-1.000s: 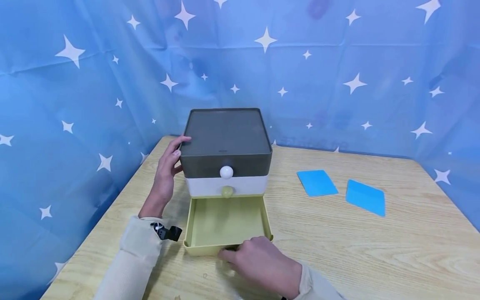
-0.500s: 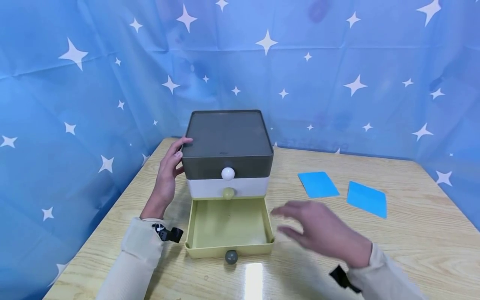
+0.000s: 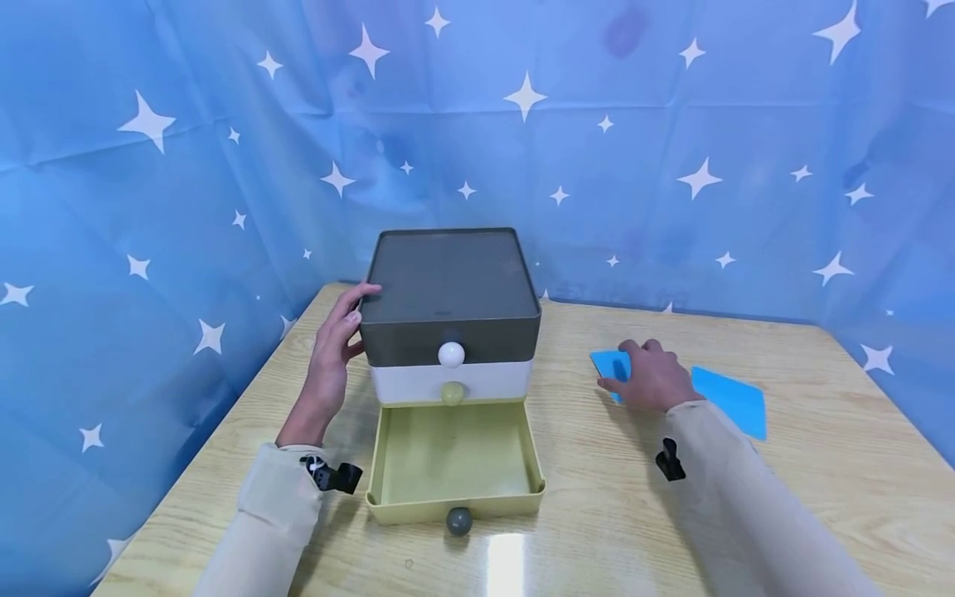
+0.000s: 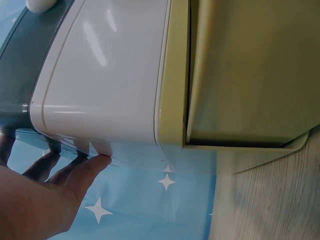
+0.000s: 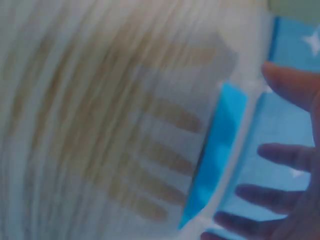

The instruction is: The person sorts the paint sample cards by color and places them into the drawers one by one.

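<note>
A small drawer cabinet [image 3: 448, 282] has a dark grey top tier over a white one, with white and green knobs. Its bottom olive-green drawer [image 3: 418, 512] is pulled out and shows a bare floor; a dark grey knob [image 3: 458, 521] sits on its front. My left hand [image 3: 326, 369] rests against the cabinet's left side, one finger over the top edge; in the left wrist view its fingertips touch the side wall. My right hand [image 3: 652, 380] is over the nearer-left blue card [image 3: 609, 363], partly covering it. In the right wrist view the fingers are spread, apart from the card.
A second blue card [image 3: 734, 400] lies to the right, partly behind the right sleeve. The wooden table [image 3: 843, 448] runs out to the right. A blue curtain [image 3: 612, 166] with white stars hangs along the back and left.
My right hand has let go of the drawer's knob and moved right and away from me to the left blue card. The left hand stays on the cabinet; the drawer stays out.
</note>
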A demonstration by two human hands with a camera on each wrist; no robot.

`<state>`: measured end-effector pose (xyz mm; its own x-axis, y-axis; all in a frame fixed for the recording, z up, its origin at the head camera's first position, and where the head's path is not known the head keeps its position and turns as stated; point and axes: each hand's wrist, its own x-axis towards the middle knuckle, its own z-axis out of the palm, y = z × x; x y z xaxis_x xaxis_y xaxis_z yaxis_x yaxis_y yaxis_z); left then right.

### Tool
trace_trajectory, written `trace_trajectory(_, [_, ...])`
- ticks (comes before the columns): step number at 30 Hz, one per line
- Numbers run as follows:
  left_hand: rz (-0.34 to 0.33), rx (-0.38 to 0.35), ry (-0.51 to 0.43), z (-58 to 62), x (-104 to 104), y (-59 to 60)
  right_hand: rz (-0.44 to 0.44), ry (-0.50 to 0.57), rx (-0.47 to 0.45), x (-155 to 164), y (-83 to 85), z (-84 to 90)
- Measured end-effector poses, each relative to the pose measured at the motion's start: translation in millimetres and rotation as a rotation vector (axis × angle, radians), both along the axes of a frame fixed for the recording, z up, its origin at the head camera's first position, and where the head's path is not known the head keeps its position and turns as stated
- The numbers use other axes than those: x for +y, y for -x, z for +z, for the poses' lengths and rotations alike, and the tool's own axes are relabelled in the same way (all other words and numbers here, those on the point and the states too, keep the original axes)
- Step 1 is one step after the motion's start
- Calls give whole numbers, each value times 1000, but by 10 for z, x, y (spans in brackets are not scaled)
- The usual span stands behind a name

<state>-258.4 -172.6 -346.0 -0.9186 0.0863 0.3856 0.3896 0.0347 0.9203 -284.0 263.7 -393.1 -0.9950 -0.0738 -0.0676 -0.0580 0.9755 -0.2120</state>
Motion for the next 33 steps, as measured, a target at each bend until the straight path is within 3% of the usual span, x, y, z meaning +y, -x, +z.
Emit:
trace_trajectory(3, [1,0,1,-9,9,1,-39,-18,-95,80,44,-71])
trace_trajectory(7, [6,4,-5,-5,3,-3,-59,-28,-147,103,85,-114])
trace_trajectory(26, [3,-5,-6,-8,8,-2,-138,23,-178,106,151,-66])
trace_trajectory(33, [2,0,-3,15,9,2,-129,54,-175,95,144,-46])
